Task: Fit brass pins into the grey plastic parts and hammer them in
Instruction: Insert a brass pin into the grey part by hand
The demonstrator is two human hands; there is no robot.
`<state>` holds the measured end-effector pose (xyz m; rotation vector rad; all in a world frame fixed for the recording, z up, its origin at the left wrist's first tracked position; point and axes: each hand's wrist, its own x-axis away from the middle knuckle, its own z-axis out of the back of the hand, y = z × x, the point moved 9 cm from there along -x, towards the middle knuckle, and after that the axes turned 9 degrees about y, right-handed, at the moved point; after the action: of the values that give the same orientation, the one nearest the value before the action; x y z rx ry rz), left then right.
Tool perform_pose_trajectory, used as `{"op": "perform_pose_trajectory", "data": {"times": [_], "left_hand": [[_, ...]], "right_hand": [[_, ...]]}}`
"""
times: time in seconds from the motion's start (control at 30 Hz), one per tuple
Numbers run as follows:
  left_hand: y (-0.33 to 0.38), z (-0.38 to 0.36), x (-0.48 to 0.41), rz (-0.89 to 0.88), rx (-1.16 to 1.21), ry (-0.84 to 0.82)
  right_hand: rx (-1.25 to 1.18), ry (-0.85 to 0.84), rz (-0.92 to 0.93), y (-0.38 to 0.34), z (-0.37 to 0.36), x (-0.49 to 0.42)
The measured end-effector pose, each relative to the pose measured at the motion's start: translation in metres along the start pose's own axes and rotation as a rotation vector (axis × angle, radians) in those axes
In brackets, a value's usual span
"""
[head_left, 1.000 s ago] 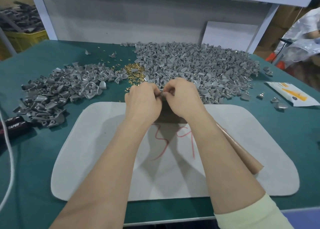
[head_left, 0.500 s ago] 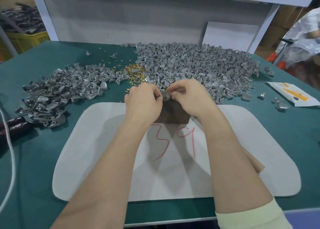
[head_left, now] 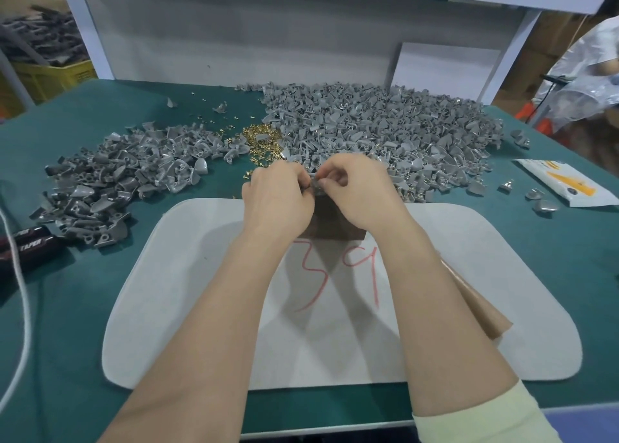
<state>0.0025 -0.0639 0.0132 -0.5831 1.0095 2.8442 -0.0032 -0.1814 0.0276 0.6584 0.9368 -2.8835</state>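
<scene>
Nearest me, two bare forearms reach out over a white mat with red scrawl on it, which lies on the green tabletop. A brown wooden-looking piece pokes out from under the right arm. Just past the scrawl sits a dark brown block, and both hands work right above it. The left hand and right hand have their fingers curled in, tips meeting and pinching one small grey plastic part between them. I can't tell if a pin is already in those fingers; they hide it.

Just beyond the knuckles lies the little heap of brass pins, with a smaller pile of grey parts on the left and a far bigger pile on the right.

This looks like the fitting step, before any hammering. The risk I see is the pin going in crooked, since the fingers cover the hole. A tilted pin would likely bend or split the plastic under the blow. A dropped pin would also vanish quickly among that loose scatter.
</scene>
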Motion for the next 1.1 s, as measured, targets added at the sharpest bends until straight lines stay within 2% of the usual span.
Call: {"op": "perform_pose_trajectory", "data": {"times": [0.23, 0.73, 1.1], "left_hand": [[0.0, 0.0003, 0.0, 0.002, 0.011, -0.001], [-0.0004, 0.0, 0.0003, 0.01, 0.023, -0.002], [-0.0018, -0.0016, 0.0, 0.008, 0.019, -0.001]], "right_hand": [[0.082, 0.002, 0.066, -0.0028, -0.0024, 0.0], [0.1, 0.048, 0.081, -0.0041, -0.0022, 0.0025], [0.091, -0.004, 0.009, 0.0011, -0.006, 0.0004]]}}
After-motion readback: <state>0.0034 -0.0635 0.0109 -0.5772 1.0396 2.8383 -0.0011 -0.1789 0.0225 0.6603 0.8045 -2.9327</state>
